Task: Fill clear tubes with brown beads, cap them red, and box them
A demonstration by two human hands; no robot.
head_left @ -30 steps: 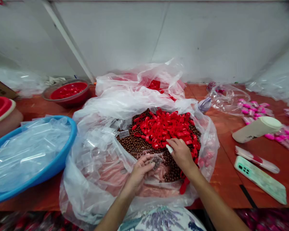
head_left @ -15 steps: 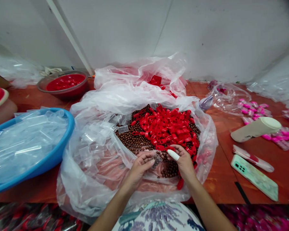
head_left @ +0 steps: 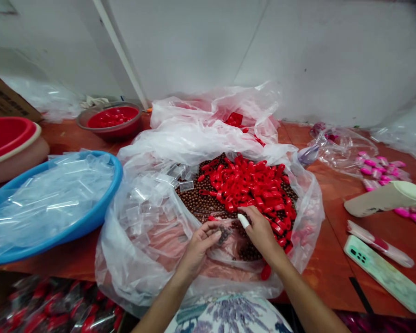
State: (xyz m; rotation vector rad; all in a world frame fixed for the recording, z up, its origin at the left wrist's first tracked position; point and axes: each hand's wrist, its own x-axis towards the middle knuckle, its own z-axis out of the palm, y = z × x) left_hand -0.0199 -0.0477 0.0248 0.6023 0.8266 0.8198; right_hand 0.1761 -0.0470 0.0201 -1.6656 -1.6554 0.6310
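Note:
My left hand (head_left: 200, 245) pinches a small clear plastic container (head_left: 223, 235) with dark brown beads inside, its edges blurred. To its right is my right hand (head_left: 260, 231), a white cover on one finger. Its fingers are drawn together over the beads; whatever lies between them is hidden. A red piece (head_left: 213, 218) shows just beyond my left fingertips. Both hands are above an opened clear plastic bag (head_left: 125, 273) holding loose brown beads (head_left: 201, 200), a heap of glossy red plastic caps (head_left: 253, 180) and clear plastic cases (head_left: 142, 199) at the left.
A blue basin (head_left: 116, 185) of clear cases stands left, with stacked tubs (head_left: 14, 171) and a bowl of red parts (head_left: 135, 125) behind. At right lie a tumbler (head_left: 377, 200), a phone (head_left: 384, 275), a slim tube (head_left: 381, 244) and pink pieces (head_left: 381, 169).
My view has turned left, so everything sits farther right. My right hand has moved closer to my left, and the red cap at its fingertips no longer shows there. The left still holds the container.

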